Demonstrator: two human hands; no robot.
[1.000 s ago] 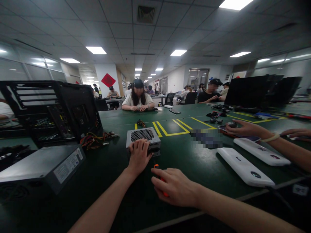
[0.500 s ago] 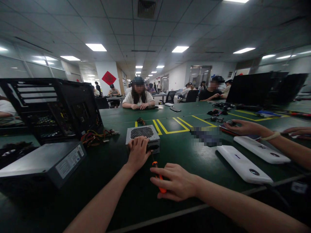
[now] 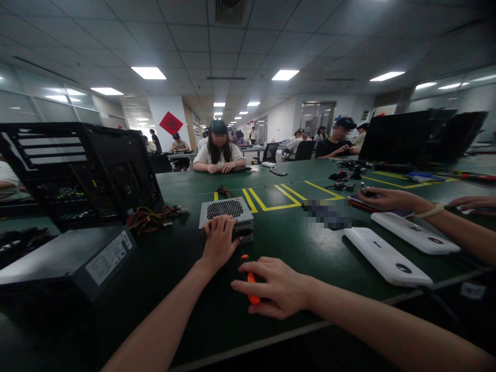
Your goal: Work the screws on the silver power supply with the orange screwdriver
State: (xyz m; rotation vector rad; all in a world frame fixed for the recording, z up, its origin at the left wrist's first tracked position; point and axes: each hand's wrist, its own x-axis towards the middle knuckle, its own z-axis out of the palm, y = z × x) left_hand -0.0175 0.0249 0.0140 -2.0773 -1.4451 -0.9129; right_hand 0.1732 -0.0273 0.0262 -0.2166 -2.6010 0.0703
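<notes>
Metal box [image 3: 225, 207], mid-frame: gripped at near edge by left hand [image 3: 219, 240]. Orange screwdriver [image 3: 253, 290], lower centre: held in right hand [image 3: 279, 288], fingers loosely curled.

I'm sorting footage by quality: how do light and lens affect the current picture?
Head view: ceiling panels burn out to white; head view: the green table shows sheen beside the nearer white device; head view: the black case looks stretched towards the left edge; head view: the orange screwdriver's thin shaft barely shows.

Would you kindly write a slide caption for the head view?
Left hand rests on a perforated metal box while the right hand holds an orange-handled screwdriver.
</notes>
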